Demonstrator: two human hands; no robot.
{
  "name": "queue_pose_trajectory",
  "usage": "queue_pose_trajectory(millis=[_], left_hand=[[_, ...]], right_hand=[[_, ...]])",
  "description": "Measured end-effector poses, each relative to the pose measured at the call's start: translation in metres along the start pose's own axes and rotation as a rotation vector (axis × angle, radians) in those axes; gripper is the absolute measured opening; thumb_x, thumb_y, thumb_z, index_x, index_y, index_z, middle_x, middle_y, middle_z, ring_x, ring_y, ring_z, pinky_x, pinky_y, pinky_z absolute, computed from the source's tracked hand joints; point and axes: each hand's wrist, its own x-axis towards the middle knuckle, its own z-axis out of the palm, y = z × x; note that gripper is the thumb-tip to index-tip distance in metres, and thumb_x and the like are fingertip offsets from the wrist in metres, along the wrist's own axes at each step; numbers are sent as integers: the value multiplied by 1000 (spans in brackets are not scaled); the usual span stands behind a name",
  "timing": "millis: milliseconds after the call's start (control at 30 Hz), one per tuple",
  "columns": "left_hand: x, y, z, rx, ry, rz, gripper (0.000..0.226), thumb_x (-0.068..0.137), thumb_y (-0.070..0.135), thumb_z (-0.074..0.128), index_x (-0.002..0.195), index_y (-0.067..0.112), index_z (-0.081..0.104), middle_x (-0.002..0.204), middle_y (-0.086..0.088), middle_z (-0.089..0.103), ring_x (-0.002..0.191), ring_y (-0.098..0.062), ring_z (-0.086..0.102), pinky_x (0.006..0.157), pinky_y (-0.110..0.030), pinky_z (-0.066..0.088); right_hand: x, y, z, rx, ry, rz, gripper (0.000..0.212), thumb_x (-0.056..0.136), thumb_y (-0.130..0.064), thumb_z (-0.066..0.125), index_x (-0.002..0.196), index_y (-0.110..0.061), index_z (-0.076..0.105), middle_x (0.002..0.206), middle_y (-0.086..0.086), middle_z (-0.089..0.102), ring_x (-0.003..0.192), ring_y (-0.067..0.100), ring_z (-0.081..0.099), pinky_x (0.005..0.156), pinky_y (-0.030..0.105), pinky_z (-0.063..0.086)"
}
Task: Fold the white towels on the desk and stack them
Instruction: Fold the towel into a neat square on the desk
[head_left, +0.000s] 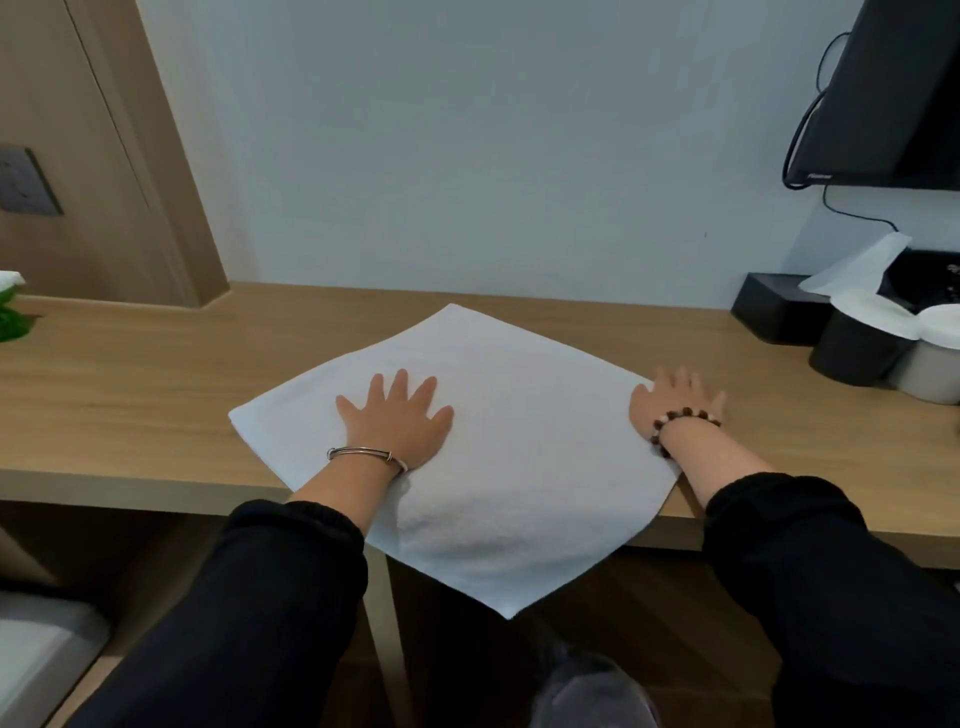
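Desk (130, 395): tissue (857, 265) in black box (769, 312); left hand (397, 421), right hand (675, 402) touch towel (519, 441), fingers (400, 382) straight.

The towel (498, 441) is white cloth with a soft, faintly nubbly matt pile, and the desk (130, 389) under it is light wood-grain board, smooth with a low satin sheen. A thin bangle (363, 453) looks like polished metal, the bracelet (680, 422) is glossy beads, and the sleeves (270, 597) are matt black cloth. The cups (852, 353) look matt under crinkled white paper caps (872, 312), beside a matt black box (774, 312).
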Motion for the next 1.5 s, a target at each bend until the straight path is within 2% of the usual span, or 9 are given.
queue_pose_trajectory(millis=[167,333,533,633,700,933,1100,1367,1500], left_hand=[[1,0,-1,2,-12,5,59,92,61,12,147,42,6,159,8,-3,146,-23,-5,108,-65,3],[3,-1,-1,6,-27,-3,59,92,62,11,148,42,3,159,8,-4,146,-23,-6,107,-65,2],[2,2,-2,-13,-17,-47,58,92,60,12,147,43,5,159,8,-4,146,-23,-6,107,-67,0],[3,5,-3,-24,-16,-74,57,92,58,12,147,43,6,159,8,-3,145,-24,-6,106,-67,-1],[3,6,-5,-39,-6,-103,56,93,56,13,147,43,7,159,8,-2,145,-24,-5,106,-67,0],[2,6,-10,-81,-3,-195,52,95,47,13,146,41,12,158,9,4,145,-25,-3,104,-69,0],[2,6,-15,-123,-16,-170,46,94,43,18,138,36,30,152,6,22,142,-26,11,102,-68,5],[-20,-18,-47,-107,43,-57,39,98,36,24,117,16,52,123,-12,51,111,-33,46,88,-39,40],[-35,0,-62,88,-35,39,44,99,33,27,111,6,60,117,-14,60,104,-30,56,80,-32,39]], right_hand=[[-27,-56,-6,-33,150,-428,61,100,-42,19,152,-21,-6,158,7,-15,146,26,-11,115,49,-4],[-47,-110,5,-9,-79,-794,56,100,-45,18,151,-31,2,160,-2,-8,146,21,-7,115,49,-3],[-31,-100,-8,-169,-122,-549,54,101,-39,11,152,-27,-1,160,-1,-9,146,22,-7,115,53,-4],[-54,-104,-24,-231,21,-484,49,98,-26,25,144,-10,29,151,12,28,139,27,26,111,47,20],[-82,-113,-28,-175,105,-548,36,94,-18,33,122,-10,54,126,10,53,116,28,49,87,36,37],[-146,-103,-25,-146,-45,-660,30,99,-28,36,118,-10,51,119,9,47,108,28,49,72,33,36],[-140,-101,-35,-317,-150,-738,20,90,-5,36,78,-9,52,73,2,48,68,20,48,64,31,42],[-95,-113,-43,-410,-172,-645,20,94,-4,39,90,-7,58,93,8,60,71,21,53,70,31,42],[-87,-109,-43,-321,-65,-471,50,96,-15,40,145,-10,30,147,14,33,130,34,38,98,44,41]])
